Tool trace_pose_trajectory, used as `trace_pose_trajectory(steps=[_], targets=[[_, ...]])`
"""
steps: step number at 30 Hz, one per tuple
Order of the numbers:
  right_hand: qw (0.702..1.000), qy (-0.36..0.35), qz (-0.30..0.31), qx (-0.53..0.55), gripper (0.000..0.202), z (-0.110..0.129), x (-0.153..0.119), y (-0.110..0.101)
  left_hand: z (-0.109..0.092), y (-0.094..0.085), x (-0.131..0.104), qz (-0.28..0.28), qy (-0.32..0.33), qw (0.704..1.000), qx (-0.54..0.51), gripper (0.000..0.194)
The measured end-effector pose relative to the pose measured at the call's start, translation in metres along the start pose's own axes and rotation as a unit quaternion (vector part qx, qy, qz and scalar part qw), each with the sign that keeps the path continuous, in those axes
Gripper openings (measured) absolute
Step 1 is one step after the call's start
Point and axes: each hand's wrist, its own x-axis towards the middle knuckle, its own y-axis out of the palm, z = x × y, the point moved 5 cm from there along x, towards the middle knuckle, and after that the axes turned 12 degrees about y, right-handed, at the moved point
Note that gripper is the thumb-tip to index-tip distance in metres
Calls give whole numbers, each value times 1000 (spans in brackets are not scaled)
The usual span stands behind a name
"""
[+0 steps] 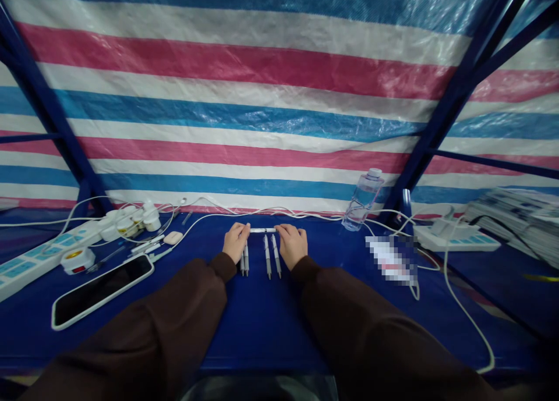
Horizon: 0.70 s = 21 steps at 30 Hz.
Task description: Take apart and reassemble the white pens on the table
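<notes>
A white pen (262, 230) lies sideways between my two hands, across the far ends of other pens. My left hand (236, 242) pinches its left end, and my right hand (292, 244) grips the right end with fingers closed. Below it, two grey-white pens (245, 261) point towards me beside my left hand, their far ends partly hidden by it. Another two pens (271, 257) lie side by side near my right hand, tips also towards me. All rest on the blue table (262, 319).
A phone (102, 290), a power strip (48, 255) with plugs and an earbud case (173, 238) are on the left. Right of my hands stand a clear bottle (362, 200), loose white cables, another power strip (458, 238) and stacked papers (519, 220). A striped sheet (244, 116) hangs behind.
</notes>
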Motion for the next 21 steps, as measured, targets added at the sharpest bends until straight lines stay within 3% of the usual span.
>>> trace_pose_trajectory(steps=[5, 12, 15, 19, 21], targets=[[999, -29, -3, 46, 21, 8, -1, -9, 19, -2, 0, -58, -70, 992, -83, 44], [998, 19, 63, 4, 46, -2, 5, 0, 23, 0, -2, -87, -99, 979, -153, 41], [996, 30, 82, 31, 46, -8, 7, 4, 26, 0, -2, -97, -104, 979, -145, 41], [991, -23, 34, 124, 30, -4, 7, -6, 36, -3, -2, -118, -115, 978, -126, 43], [987, -41, 13, 153, 33, -2, 7, -9, 40, -3, -2, -126, -113, 978, -121, 43]])
